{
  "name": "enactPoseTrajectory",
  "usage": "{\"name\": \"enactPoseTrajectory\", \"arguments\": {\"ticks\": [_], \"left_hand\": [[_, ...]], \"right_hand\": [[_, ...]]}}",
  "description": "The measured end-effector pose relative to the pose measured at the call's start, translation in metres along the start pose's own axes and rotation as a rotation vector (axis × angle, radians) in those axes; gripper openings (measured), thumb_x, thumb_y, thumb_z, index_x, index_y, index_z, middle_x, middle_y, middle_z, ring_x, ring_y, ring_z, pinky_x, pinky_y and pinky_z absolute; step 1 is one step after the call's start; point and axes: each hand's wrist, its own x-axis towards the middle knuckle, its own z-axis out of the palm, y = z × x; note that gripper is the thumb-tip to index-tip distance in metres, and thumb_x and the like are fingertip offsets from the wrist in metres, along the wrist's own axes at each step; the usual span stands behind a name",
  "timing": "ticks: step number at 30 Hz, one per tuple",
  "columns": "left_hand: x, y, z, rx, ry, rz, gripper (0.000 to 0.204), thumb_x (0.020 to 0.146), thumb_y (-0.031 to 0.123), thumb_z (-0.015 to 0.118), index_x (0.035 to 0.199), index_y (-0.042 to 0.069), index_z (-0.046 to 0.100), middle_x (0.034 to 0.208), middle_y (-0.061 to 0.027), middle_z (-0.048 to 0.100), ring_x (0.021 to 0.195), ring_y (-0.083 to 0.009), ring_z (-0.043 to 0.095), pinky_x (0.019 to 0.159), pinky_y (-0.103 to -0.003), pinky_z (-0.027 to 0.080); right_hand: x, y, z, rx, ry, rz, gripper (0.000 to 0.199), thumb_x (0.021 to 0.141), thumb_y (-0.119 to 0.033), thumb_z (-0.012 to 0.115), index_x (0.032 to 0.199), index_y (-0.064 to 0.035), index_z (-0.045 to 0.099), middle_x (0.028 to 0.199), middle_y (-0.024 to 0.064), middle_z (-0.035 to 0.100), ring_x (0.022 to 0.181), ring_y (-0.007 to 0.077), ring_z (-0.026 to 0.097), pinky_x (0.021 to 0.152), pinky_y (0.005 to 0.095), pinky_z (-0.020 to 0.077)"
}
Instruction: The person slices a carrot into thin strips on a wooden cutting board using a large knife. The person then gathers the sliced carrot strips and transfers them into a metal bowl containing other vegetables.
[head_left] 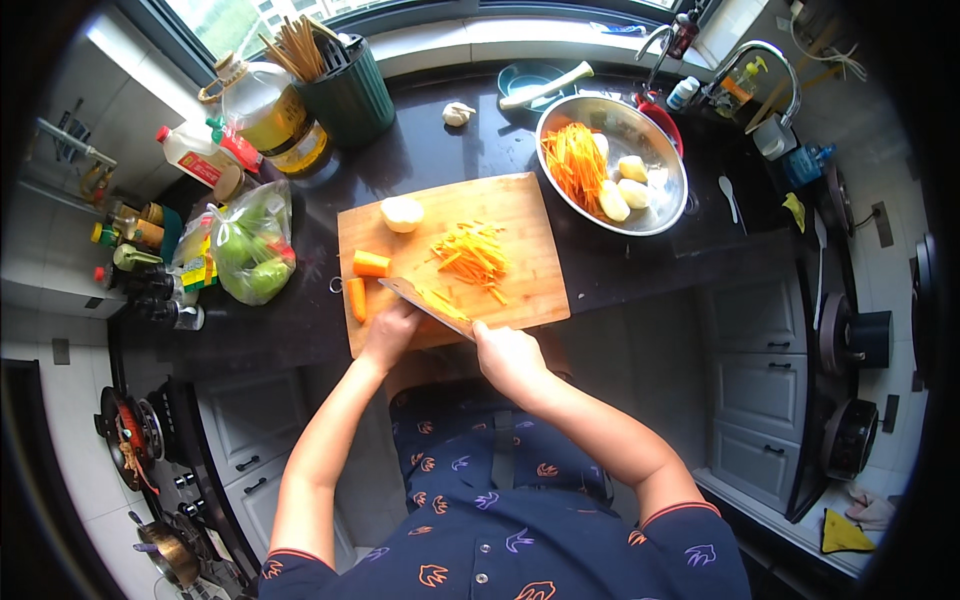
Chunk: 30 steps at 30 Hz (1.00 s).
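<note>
My right hand [508,358] is closed round the handle of a kitchen knife [428,303], whose blade lies slantwise over the near part of a wooden cutting board [530,215]. Close behind the blade is my left hand [392,335]; its fingers are bent down and partly hidden, so what they press on does not show. Cut carrot strips [440,302] lie along the blade's far side. A larger heap of carrot shreds [472,255] rests mid-board. Two carrot pieces [371,263] sit at the board's left, below a pale peeled potato [402,213].
A steel bowl [672,190] with carrot shreds and peeled potatoes stands right of the board. Behind are a garlic bulb [458,114] and a glass bowl with a peeler-like tool [545,88]. A bag of green vegetables [255,250], an oil jug [270,110] and a chopstick holder [350,95] stand left.
</note>
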Motion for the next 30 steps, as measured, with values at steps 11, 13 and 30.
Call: {"name": "enactPoseTrajectory", "arguments": {"ticks": [11, 13, 30], "left_hand": [[-0.001, -0.002, 0.006, 0.035, 0.066, 0.042, 0.020, 0.077, 0.005, 0.070, 0.097, 0.008, 0.072, 0.097, -0.0090, 0.069, 0.093, -0.0268, 0.071, 0.074, -0.036, 0.061], [-0.002, 0.001, 0.004, 0.070, 0.014, 0.030, 0.020, 0.077, 0.006, 0.070, 0.097, 0.008, 0.073, 0.097, -0.0086, 0.069, 0.094, -0.0259, 0.070, 0.076, -0.036, 0.060], [0.004, 0.011, -0.002, -0.002, 0.062, 0.004, 0.025, 0.076, 0.003, 0.067, 0.101, 0.005, 0.073, 0.103, -0.0120, 0.070, 0.104, -0.0317, 0.068, 0.083, -0.039, 0.059]], "right_hand": [[-0.001, 0.010, 0.004, 0.045, -0.030, 0.013, 0.015, 0.095, -0.011, 0.050, 0.099, -0.0021, 0.061, 0.075, 0.0228, 0.069, 0.070, 0.0413, 0.070, 0.064, 0.0512, 0.0572], [0.000, 0.011, 0.006, 0.056, -0.029, 0.017, 0.015, 0.095, -0.011, 0.050, 0.100, -0.0023, 0.061, 0.076, 0.0229, 0.069, 0.071, 0.0413, 0.070, 0.065, 0.0512, 0.0572], [0.003, 0.008, -0.005, 0.061, -0.037, 0.005, 0.015, 0.094, -0.012, 0.052, 0.093, -0.0023, 0.063, 0.076, 0.0223, 0.070, 0.073, 0.0396, 0.072, 0.066, 0.0499, 0.0582]]}}
